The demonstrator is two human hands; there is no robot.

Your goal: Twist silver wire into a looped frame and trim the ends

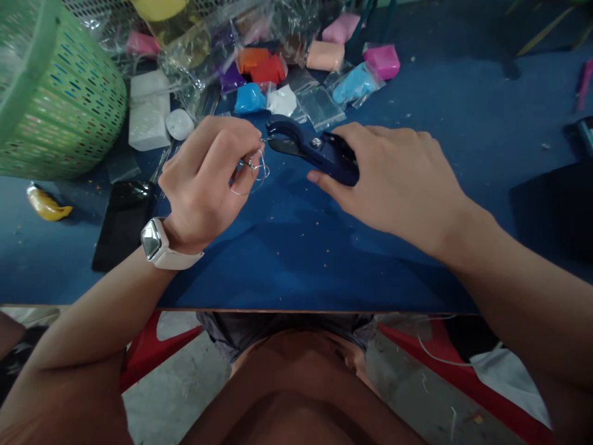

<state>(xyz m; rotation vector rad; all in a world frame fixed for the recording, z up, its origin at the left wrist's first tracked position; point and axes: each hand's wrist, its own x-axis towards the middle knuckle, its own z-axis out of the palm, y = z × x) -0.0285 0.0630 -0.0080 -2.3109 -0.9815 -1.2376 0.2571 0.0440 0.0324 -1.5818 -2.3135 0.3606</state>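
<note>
My left hand (213, 179), with a white-strapped watch on its wrist, is closed in a pinch on a thin silver wire (265, 170), which hangs in loose loops by the fingertips. Dark blue pruning shears (331, 157) lie in my right hand (393, 167), its fingers wrapped round the handles. Their curved jaws stand apart and point left, right beside my left fingertips. A short end of wire seems to reach toward the jaws; whether it touches the blade I cannot tell.
Several small bags of coloured clay (269, 69) lie at the back of the blue table (296, 259). To the left stand a green basket (88, 105), a white block (149, 111), a black phone (123, 225) and a small yellow object (49, 204).
</note>
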